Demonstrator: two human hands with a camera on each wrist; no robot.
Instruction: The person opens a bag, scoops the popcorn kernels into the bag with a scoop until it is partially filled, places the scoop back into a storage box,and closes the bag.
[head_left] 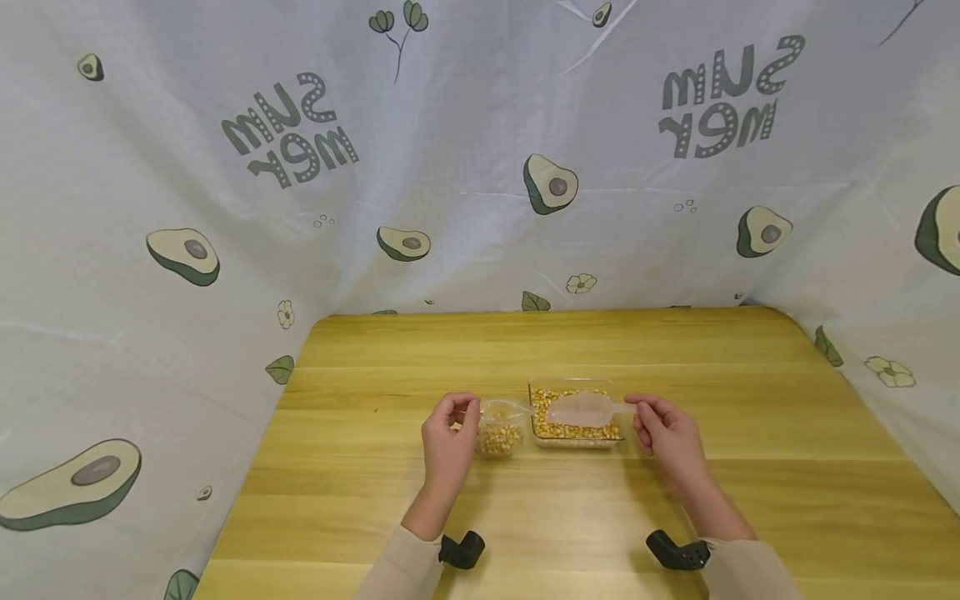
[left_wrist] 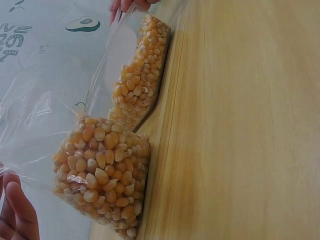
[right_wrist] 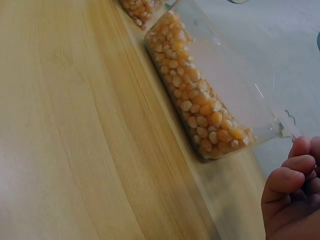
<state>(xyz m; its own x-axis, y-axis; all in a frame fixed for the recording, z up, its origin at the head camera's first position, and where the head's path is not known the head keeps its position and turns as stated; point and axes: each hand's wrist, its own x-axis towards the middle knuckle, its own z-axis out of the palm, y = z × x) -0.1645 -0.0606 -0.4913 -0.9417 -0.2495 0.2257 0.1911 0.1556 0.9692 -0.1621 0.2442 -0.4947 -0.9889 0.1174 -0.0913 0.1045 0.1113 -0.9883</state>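
Observation:
A clear plastic bag bulges with corn kernels and rests on the table. My left hand pinches its upper edge on the left side. Just right of the bag is a clear rectangular container with corn kernels in it. A translucent pinkish scoop lies over the kernels inside the container. My right hand grips the scoop's handle at the container's right end. In the right wrist view, curled fingers hold the handle.
The wooden table extends around the bag and container. A pale curtain with avocado prints hangs behind the table and at its sides. Black wrist mounts sit near both sleeves.

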